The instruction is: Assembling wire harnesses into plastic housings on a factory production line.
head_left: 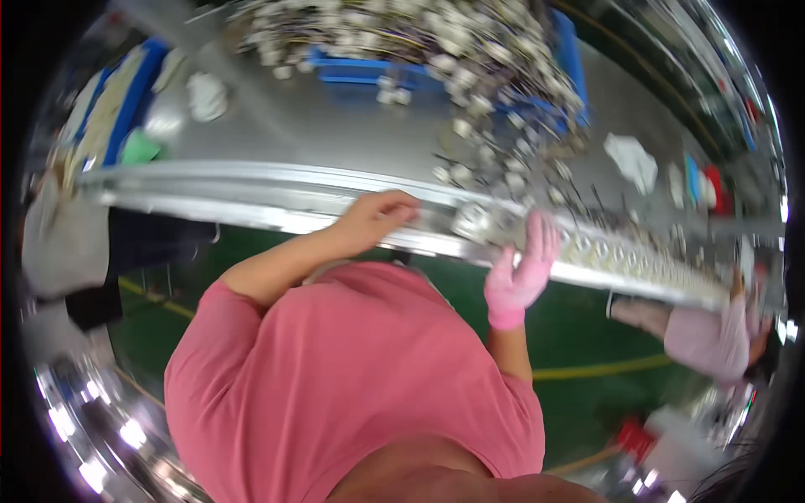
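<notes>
My left hand (375, 221), bare and slightly blurred, is over the long metal rail (285, 214) at the table's front edge. Its fingers bend loosely, apart from the thumb, and nothing shows in them. My right hand (526, 275) wears a pink glove. Its fingers are stretched out with the thumb apart, holding nothing visible, at the rail's near edge. Between the two hands, a small whitish block-shaped piece (472, 221) sits in the rail. To the right of my gloved hand, a row of small pale parts (625, 256) runs along the rail.
A heap of white-ended wired parts (453, 42) overflows a blue tray (369, 70) onto the grey metal table (277, 113). White cloths (633, 163) lie on the table, and another blue tray (138, 96) stands far left. People work at both ends, including one in pink (708, 335).
</notes>
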Demonstrator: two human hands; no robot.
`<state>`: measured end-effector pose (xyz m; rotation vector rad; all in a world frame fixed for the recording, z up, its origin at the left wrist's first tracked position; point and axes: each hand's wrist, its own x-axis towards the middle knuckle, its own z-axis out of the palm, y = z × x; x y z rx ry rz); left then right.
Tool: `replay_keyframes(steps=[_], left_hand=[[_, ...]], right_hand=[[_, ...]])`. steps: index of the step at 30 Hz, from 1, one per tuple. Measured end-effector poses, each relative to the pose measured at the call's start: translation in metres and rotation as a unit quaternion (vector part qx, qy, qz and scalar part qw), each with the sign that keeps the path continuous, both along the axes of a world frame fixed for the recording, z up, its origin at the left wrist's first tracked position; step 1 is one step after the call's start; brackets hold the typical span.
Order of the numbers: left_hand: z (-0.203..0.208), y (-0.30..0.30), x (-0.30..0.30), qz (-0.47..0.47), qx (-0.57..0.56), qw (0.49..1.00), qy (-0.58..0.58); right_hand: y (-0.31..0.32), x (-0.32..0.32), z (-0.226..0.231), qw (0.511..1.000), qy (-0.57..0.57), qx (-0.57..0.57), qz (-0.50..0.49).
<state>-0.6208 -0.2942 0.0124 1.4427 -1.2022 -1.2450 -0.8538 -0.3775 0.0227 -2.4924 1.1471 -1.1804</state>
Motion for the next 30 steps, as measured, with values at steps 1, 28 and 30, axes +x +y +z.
replay_keyframes(steps=[1,28,30], left_hand=[[-0.004,0.003,0.005,-0.009,-0.010,1.000,-0.026],[-0.048,0.369,0.144,0.420,0.022,0.907,0.020],[-0.043,0.374,0.159,0.431,0.025,0.902,0.011]], right_hand=[[0.007,0.009,0.002,1.000,-0.006,0.006,0.006],[0.224,0.371,-0.001,0.794,0.063,-0.036,0.604],[0.213,0.397,0.008,0.803,0.082,-0.066,0.587]])
